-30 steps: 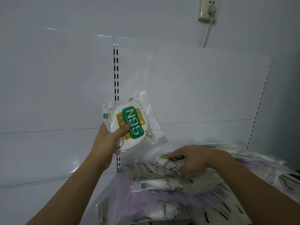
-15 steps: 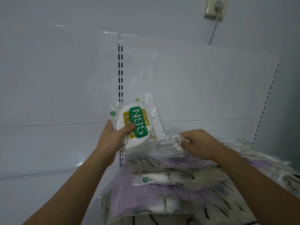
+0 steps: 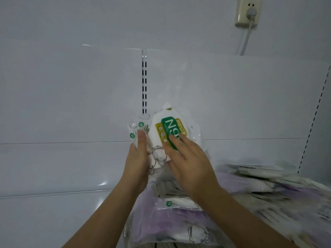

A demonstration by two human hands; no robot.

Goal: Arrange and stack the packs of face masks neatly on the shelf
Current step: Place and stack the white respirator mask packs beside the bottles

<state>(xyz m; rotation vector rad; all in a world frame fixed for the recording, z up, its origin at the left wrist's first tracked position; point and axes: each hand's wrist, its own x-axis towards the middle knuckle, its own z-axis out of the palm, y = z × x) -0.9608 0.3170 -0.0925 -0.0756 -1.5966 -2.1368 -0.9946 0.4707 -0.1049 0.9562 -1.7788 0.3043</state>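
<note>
We hold the N95 pack point(image 3: 167, 133) up between both hands in front of the white back panel point(image 3: 71, 95) of the shelf unit. Our left hand point(image 3: 138, 164) grips the packs from the left edge, thumb laid upward over the clear wrapping near two small green "10" stickers, the fingers curled behind where we cannot see them. Our right hand point(image 3: 188, 163) lies flat on the front of the pack with fingers straight and together, the fingertips point(image 3: 174, 140) covering the lower part of the green label so that only part of the lettering reads. There seem to be two packs pressed together in this hold, one slightly behind and to the left of the other, though the plastic glare makes the edge between them hard to tell. The packs stand roughly upright, tilted a little to the right, just in front of the slotted upright point(image 3: 144, 86) that runs down the panel. Below and to the right of our forearms lies the loose pile of mask packs point(image 3: 179, 217), clear bags with white and pale purple contents overlapping at odd angles, and farther right it blurs into streaks. High on the wall at the upper right a socket point(image 3: 248, 12) holds a plug whose cable point(image 3: 246, 40) drops behind the panel.
</note>
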